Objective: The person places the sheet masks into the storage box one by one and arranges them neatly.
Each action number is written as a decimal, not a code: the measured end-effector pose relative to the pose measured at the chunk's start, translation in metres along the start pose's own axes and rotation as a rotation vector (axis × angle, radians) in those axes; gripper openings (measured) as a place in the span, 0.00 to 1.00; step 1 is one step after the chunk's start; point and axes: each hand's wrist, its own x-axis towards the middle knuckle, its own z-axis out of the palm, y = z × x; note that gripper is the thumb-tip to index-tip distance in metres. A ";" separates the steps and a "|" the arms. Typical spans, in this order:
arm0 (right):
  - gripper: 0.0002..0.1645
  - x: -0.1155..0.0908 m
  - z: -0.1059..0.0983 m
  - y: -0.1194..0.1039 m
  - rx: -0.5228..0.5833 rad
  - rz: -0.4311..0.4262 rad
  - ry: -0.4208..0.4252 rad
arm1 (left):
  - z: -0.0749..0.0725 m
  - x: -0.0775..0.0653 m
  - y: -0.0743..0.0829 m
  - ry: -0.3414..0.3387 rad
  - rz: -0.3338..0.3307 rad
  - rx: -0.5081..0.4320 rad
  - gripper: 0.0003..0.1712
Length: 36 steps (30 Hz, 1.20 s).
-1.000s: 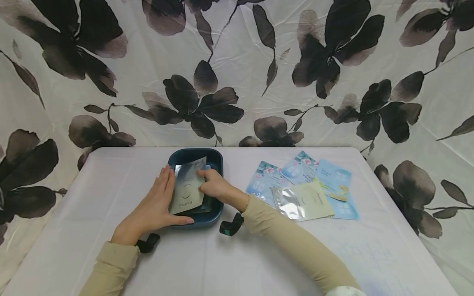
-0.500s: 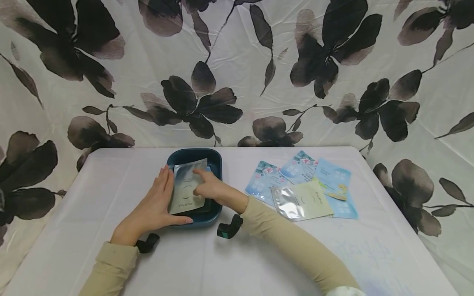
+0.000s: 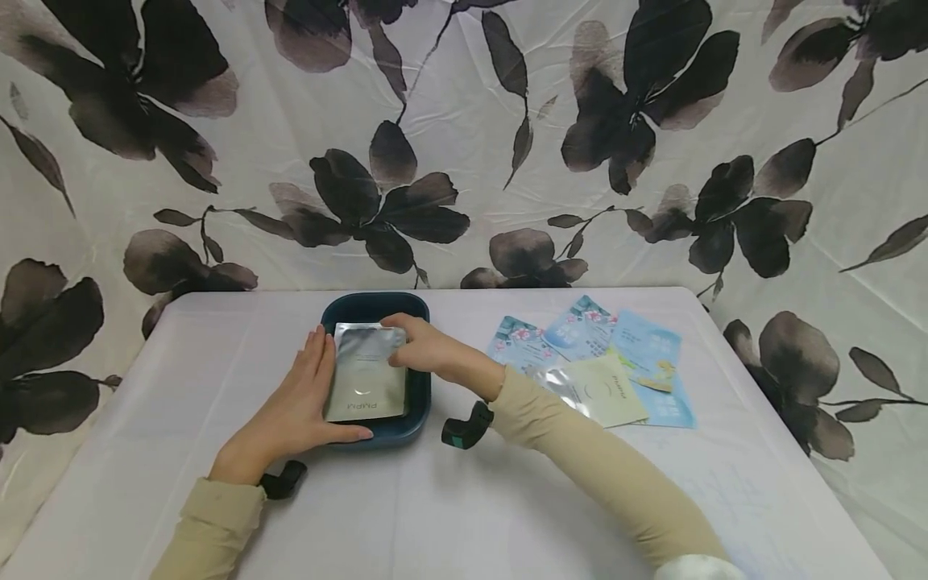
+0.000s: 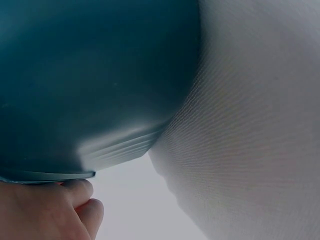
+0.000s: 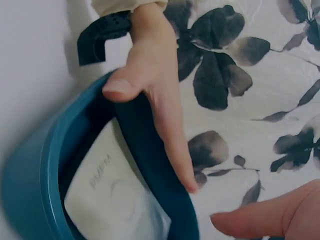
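A pale green foil sachet marked PMPM (image 3: 366,387) lies flat inside a dark blue plastic bin (image 3: 413,427). My left hand (image 3: 300,403) rests against the bin's left wall, fingers straight and thumb spread along the near rim. In the right wrist view, that thumb lies on the rim and the fingers run down the outside. My right hand (image 3: 435,350) is over the bin's right side by the sachet's upper right corner, thumb and index finger apart. The right wrist view shows a fingertip of it (image 5: 250,220) clear of the sachet. What lies under the sachet is hidden.
Right of the bin, several blue sachets (image 3: 583,330) overlap on the white table (image 3: 406,515). Another pale green PMPM sachet (image 3: 612,391) lies over them, partly behind my right sleeve. A floral cloth (image 3: 464,145) hangs behind the table's far edge.
The sachet, tilted in my right hand's grip a second ago, has come down and now lies straight and flat in the bin. My right fingers have let go. The left hand stays put.
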 end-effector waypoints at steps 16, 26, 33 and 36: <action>0.38 -0.040 -0.071 -0.007 -0.777 -0.118 -0.218 | 0.002 -0.001 -0.005 0.016 -0.008 0.006 0.85; 0.33 -0.061 -0.128 0.026 -0.891 -0.040 -0.311 | 0.002 -0.002 -0.003 0.025 -0.007 0.002 0.84; 0.31 -0.072 -0.160 0.054 -0.858 0.099 -0.265 | 0.003 -0.003 -0.003 0.043 0.010 -0.011 0.84; 0.29 -0.074 -0.171 0.068 -0.846 0.097 -0.241 | 0.002 -0.002 -0.003 0.038 0.005 -0.011 0.84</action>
